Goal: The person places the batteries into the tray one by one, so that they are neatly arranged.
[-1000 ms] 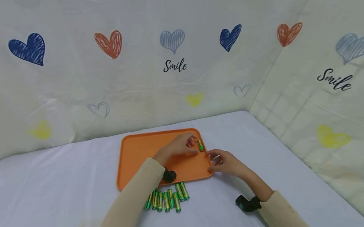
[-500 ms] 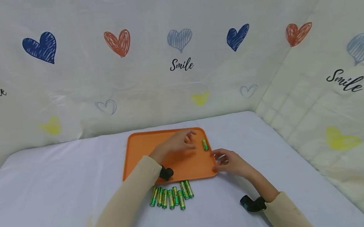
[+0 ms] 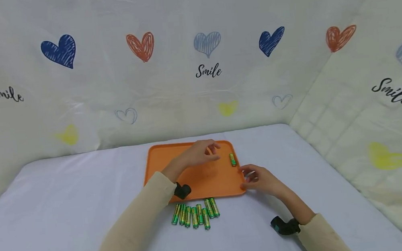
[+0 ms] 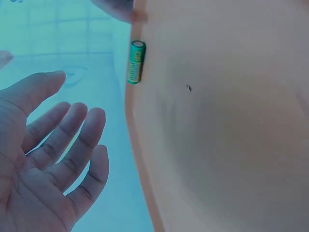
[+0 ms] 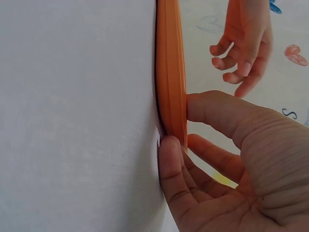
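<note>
The left hand (image 3: 198,154) hangs over the orange tray (image 3: 210,183) at the middle of the frame, its fingers loosely bent, spread a little apart and holding nothing. The gap between thumb and fingers in the left wrist view bears this out.

The lone battery (image 3: 232,159) lies in the upper right of the tray, lengthwise along the right side. The left wrist view shows it against the rim or just beside it; which, I cannot tell. Lying parallel to that raised edge, it would probably be stopped from rolling off on that side.

The right hand (image 3: 263,181) is at the tray's right edge, thumb and fingers bent close about the rim in a narrow pinch. That hold seems meant to keep the light-looking tray from sliding on the bench (image 3: 255,233).

The other batteries (image 3: 194,217) lie in a loose row on the white-covered bench, bottom centre of the frame, just below the tray's near edge. Side by side and roughly pointing the same way, they look placed so that each can be reached easily.
</note>
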A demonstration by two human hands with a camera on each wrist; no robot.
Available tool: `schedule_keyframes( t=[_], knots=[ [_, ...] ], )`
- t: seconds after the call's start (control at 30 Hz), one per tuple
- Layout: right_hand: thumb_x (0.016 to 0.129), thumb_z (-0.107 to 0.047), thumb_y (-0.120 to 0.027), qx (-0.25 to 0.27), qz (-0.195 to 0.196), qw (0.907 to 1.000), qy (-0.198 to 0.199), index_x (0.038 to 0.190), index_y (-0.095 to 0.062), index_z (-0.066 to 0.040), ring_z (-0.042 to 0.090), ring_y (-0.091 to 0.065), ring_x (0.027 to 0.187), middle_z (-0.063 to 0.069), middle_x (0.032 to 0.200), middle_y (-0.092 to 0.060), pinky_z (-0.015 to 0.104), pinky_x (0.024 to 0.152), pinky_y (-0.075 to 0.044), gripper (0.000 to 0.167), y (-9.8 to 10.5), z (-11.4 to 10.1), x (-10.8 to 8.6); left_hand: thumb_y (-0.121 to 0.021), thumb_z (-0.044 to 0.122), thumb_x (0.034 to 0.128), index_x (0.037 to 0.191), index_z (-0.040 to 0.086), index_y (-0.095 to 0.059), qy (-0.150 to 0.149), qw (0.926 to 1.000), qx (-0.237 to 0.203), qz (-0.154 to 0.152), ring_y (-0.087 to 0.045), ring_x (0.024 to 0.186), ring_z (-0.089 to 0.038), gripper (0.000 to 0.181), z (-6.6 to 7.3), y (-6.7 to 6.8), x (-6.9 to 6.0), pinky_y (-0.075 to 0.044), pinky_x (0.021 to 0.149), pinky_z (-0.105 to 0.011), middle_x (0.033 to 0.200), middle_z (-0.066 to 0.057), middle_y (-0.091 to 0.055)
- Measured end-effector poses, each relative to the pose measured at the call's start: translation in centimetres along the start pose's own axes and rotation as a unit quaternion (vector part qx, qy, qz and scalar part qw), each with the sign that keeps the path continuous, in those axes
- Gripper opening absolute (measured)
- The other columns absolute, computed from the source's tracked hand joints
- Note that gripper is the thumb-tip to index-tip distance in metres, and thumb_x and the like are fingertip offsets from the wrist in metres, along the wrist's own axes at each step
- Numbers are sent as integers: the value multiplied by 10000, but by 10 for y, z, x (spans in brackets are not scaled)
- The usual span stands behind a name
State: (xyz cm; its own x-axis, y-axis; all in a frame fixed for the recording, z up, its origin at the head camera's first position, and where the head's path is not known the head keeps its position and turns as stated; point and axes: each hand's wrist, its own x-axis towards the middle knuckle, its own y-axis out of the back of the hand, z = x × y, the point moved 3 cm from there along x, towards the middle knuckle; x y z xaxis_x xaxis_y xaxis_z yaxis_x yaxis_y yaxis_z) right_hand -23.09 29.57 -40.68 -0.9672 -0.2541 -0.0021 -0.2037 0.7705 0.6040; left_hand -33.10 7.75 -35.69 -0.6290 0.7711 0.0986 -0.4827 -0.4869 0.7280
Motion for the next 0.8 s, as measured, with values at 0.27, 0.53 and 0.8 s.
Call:
schedule_keyframes(
  t=[0.27,0.53,0.8],
  knots=[
    [835,-71,-761,51,-47,9999,75,1295,-522,91,189,-572,855,184,1097,-579,216,682,-483,544,1,0,-1,-635,262,963,1285,62,-570,-80,9999,97,-31,-586,992,-167,384,16,4,-16,-481,908,-296,1038,-19,-631],
    [840,-75,-754,-33,-36,9999,131,1295,-520,94,196,-585,871,190,1095,-591,217,690,-487,539,3,-1,-1,-625,336,963,1287,117,-578,-181,9996,195,-74,-580,950,-111,394,33,5,-37,-486,837,-248,1024,46,-628],
    [829,-62,-758,37,-62,10000,61,1294,-517,98,208,-586,874,195,1095,-590,215,697,-491,548,1,1,0,-638,326,956,1248,132,-598,-140,9996,168,-194,-583,935,-108,353,42,2,-60,-489,821,-227,987,72,-620]
  ],
)
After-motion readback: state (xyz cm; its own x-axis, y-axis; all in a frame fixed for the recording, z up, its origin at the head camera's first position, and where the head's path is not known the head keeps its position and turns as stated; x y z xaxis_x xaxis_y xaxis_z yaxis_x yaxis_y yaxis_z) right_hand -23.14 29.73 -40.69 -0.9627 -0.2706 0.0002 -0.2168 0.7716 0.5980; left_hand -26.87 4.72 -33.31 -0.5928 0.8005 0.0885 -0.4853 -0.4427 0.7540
